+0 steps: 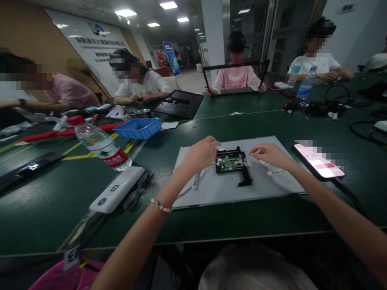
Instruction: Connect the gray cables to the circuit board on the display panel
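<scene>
A flat grey-white panel lies on the table in front of me. On it sits a green circuit board set in a black plastic bracket, with thin cables running off to the left. My left hand is at the bracket's upper left corner, fingers curled down and their tips mostly hidden. To the right of the board, my right hand hovers with thumb and fingers pinched together. Anything between those fingertips is too small to make out.
Left of the panel are a white power bank, eyeglasses, a water bottle and a blue tray. A lit phone lies to the right. Across the table, a person holds a black frame; other people sit nearby.
</scene>
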`<state>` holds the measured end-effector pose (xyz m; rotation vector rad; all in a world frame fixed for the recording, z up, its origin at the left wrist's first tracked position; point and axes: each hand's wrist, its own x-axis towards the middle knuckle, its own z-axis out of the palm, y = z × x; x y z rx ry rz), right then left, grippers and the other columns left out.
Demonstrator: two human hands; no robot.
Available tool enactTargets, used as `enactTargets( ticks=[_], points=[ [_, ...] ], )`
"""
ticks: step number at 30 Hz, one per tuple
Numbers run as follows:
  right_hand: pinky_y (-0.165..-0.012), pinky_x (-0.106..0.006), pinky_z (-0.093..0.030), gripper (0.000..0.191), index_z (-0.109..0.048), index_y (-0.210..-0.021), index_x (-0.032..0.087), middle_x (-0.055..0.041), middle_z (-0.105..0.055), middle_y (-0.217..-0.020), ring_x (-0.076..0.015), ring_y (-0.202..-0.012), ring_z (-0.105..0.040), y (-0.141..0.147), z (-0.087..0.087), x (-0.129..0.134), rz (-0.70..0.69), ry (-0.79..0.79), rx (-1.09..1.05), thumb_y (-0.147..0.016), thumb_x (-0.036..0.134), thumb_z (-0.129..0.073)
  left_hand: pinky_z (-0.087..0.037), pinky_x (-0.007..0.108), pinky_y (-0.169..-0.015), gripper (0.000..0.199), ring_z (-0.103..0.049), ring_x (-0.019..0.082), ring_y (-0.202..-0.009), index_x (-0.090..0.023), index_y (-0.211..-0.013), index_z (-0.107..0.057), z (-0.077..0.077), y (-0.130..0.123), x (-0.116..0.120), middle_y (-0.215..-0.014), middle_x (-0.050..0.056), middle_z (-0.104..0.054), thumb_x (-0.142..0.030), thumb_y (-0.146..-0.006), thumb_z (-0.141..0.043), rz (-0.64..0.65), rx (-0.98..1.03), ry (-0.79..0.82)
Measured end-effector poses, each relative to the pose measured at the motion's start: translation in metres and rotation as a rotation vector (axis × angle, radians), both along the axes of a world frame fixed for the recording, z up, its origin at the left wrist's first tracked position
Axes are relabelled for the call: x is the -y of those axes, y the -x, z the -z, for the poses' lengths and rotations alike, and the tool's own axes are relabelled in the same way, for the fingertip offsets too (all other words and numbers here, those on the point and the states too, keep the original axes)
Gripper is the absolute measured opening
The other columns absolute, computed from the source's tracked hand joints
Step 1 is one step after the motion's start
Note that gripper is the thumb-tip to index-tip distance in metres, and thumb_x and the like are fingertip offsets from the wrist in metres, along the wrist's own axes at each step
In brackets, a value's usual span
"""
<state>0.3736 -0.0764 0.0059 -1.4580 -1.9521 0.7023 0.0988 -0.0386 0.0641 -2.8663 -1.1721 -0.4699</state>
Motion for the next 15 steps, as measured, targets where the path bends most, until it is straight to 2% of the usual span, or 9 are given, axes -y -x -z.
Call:
enactTargets(
  ticks=[3,7,9,11,15],
  points=[
    [-0.074,-0.032,-0.045,0.021,-0.070,-0.090,0.019,-0.0058,-0.069,-0.093,-0.0188,-0.080,-0.061,0.004,0.000,0.002,-0.020,-0.015,0.020,-0.083,0.030,-0.053,-0.048,0.031,-0.077,0.032,-0.056,0.013,-0.071,-0.019,-0.114,-0.059,0.009,0.036,-0.024,-0.110,0.007,-0.057,-0.025,-0.085,-0.048,-0.136,0.111,0.046],
    [-0.075,-0.032,-0.045,0.021,-0.071,-0.089,0.019,-0.0051,-0.070,-0.090,-0.0192,-0.081,-0.061,0.008,0.005,0.002,-0.043,0.020,0.036,-0.082,0.027,-0.053,-0.047,0.031,-0.073,0.036,-0.054,0.014,-0.070,-0.016,-0.108,-0.062,0.038,0.065,-0.044,-0.102,0.007,-0.059,-0.034,-0.076,-0.060,-0.231,0.340,0.184],
    [-0.075,-0.032,-0.045,0.020,-0.071,-0.089,0.019,-0.0045,-0.070,-0.088,-0.0190,-0.080,-0.061,0.007,0.008,0.001,-0.045,0.037,0.033,-0.081,0.027,-0.053,-0.046,0.031,-0.070,0.034,-0.052,0.014,-0.068,-0.017,-0.098,-0.065,0.052,0.070,-0.046,-0.092,0.004,-0.062,-0.035,-0.069,-0.067,-0.249,0.489,0.291],
    [-0.075,-0.033,-0.045,0.021,-0.071,-0.089,0.019,-0.0044,-0.070,-0.087,-0.0193,-0.079,-0.061,0.006,0.012,-0.002,-0.033,0.057,0.025,-0.081,0.028,-0.054,-0.045,0.030,-0.065,0.027,-0.050,0.014,-0.063,-0.020,-0.090,-0.067,0.059,0.071,-0.045,-0.081,0.001,-0.063,-0.036,-0.068,-0.069,-0.251,0.551,0.343],
    [-0.079,-0.035,-0.045,0.021,-0.071,-0.090,0.020,-0.0054,-0.070,-0.092,-0.0206,-0.084,-0.062,0.003,0.009,-0.005,0.013,0.039,-0.001,-0.082,0.030,-0.055,-0.044,0.030,-0.063,0.019,-0.055,0.018,-0.068,-0.023,-0.084,-0.066,0.057,0.072,-0.043,-0.079,0.001,-0.064,-0.036,-0.071,-0.066,-0.286,0.571,0.368]
  ],
)
